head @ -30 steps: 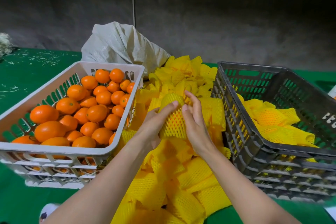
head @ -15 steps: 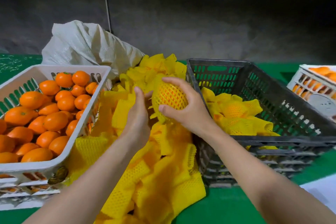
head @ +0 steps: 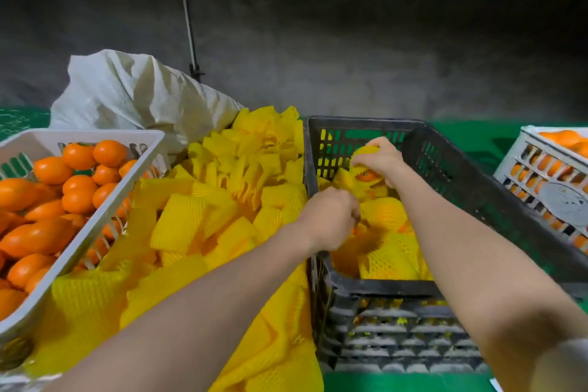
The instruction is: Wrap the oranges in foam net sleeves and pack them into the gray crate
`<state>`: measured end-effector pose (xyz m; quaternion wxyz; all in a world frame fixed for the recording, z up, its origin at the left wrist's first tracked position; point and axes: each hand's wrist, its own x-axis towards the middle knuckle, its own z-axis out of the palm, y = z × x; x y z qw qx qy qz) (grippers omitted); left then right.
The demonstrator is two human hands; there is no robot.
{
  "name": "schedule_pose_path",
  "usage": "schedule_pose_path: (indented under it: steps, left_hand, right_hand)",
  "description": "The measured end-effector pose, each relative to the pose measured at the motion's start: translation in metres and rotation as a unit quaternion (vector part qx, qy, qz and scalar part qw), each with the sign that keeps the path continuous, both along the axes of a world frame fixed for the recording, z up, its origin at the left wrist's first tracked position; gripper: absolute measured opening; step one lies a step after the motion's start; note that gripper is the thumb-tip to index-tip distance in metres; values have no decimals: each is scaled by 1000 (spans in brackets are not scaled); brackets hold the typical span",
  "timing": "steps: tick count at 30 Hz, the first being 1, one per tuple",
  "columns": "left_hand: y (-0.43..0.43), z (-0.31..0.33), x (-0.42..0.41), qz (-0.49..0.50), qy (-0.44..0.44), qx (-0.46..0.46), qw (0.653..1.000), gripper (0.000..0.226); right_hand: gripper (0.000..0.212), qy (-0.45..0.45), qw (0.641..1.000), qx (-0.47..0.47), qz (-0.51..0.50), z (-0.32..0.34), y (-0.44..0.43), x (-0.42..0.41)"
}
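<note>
1. Two bare forearms reach in from the bottom edge toward the gray crate (head: 381,285), which stands on the green table (head: 397,382) at centre right.
2. A heap of yellow foam net sleeves (head: 222,200) lies just left of the gray crate. It touches the crate's left wall and spills toward the near edge.
3. The left hand (head: 331,223) sits over the gray crate's left rim with its fingers curled down toward the inside. The fingertips are hidden, so I cannot tell whether they hold anything.
4. Wrapped oranges (head: 385,215) lie inside the gray crate, pressed against one another.
5. Farther in, the right hand (head: 386,159) grips a sleeved orange (head: 366,175) from above, fingers curled round it. It is above the packed ones and near the far wall, and orange peel shows at the sleeve's open end.
6. At the left, a white crate (head: 95,135) holds bare oranges (head: 76,181) and touches the sleeve heap.
7. Behind these, a white sack (head: 133,95) slumps.
8. At the far right, a second white crate (head: 547,181), also holding oranges, stands apart from the gray one.
</note>
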<state>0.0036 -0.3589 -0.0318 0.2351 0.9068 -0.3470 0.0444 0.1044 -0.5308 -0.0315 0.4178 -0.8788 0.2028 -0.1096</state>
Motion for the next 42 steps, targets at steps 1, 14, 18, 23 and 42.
schedule_pose_path:
  steps: [1, 14, 18, 23, 42]
  left_hand:
    - [1, -3, 1, 7, 3, -4, 1000, 20]
    - [1, -9, 2, 19, 17, -75, 997, 17]
    - [9, -8, -7, 41, 6, -192, 981, 15]
    - [49, -6, -21, 135, 12, -301, 944, 18]
    - [307, -13, -46, 386, 62, -430, 814, 14]
  right_hand:
    - [54, 23, 999, -38, 14, -7, 2, 10]
    - [62, 17, 970, -236, 46, -25, 33, 25]
    - [48, -170, 961, -209, 65, 15, 59, 4]
    - [27, -332, 924, -134, 133, 64, 120, -43]
    - [13, 54, 976, 81, 193, -69, 323, -50]
